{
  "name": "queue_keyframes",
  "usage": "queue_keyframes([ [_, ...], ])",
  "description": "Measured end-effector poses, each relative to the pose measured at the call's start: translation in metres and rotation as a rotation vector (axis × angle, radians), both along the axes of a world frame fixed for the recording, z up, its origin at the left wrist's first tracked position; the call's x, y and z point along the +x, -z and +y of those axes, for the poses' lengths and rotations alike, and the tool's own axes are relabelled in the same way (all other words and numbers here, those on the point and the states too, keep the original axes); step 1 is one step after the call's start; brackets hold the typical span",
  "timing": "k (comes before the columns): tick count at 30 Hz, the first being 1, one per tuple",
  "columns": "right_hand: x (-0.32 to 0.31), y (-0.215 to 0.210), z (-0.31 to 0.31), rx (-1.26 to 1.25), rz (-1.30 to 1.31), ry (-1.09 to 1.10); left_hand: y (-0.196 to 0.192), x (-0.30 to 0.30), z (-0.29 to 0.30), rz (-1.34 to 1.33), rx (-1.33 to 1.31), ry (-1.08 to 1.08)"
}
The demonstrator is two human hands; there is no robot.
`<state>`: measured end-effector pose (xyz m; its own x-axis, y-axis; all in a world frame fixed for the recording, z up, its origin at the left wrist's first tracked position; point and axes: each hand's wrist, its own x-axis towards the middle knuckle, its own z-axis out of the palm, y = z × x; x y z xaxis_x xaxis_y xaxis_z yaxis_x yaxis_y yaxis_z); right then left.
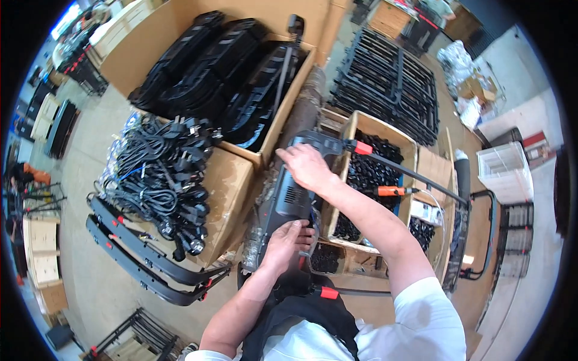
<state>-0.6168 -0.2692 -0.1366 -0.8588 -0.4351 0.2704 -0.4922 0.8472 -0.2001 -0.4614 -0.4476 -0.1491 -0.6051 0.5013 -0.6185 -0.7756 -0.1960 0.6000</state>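
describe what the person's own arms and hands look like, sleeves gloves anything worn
Both forearms are bare from the short white sleeves down. The left hand and right hand wear no gloves, and no watch, ring or band shows at either wrist. A black apron or bib hangs over the white shirt.

A big pile of black power cords (161, 171) sits on a brown cardboard box (226, 201). Behind it, an open box (274, 129) is full of black plastic parts (229, 75). Black metal frames (388, 84) lie on the floor.
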Motion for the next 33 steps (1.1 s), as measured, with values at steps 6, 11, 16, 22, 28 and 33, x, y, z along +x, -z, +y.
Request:
queue_keyframes([
  [6, 0.036, -0.016, 0.035, -0.127, 0.055, 0.153, -0.010, 0.001, 0.072, 0.702, -0.470, 0.522],
  [11, 0.124, -0.034, 0.113, -0.332, -0.076, 0.394, 0.086, 0.004, 0.170, 1.626, -0.520, 0.833],
  [16, 0.229, -0.026, 0.188, -0.401, -0.171, 0.639, 0.149, -0.009, 0.222, 1.798, -0.586, 1.320],
  [22, 0.319, 0.015, 0.238, -0.527, -0.314, 0.857, 0.132, -0.005, 0.231, 1.726, -0.674, 1.555],
  [28, 0.307, 0.074, 0.252, -0.993, -0.546, 0.997, 0.145, -0.006, 0.225, 1.768, -0.817, 1.436],
  [33, 0.271, 0.133, 0.296, -1.397, -0.413, 1.194, 0.144, 0.007, 0.233, 1.403, -0.852, 1.206],
])
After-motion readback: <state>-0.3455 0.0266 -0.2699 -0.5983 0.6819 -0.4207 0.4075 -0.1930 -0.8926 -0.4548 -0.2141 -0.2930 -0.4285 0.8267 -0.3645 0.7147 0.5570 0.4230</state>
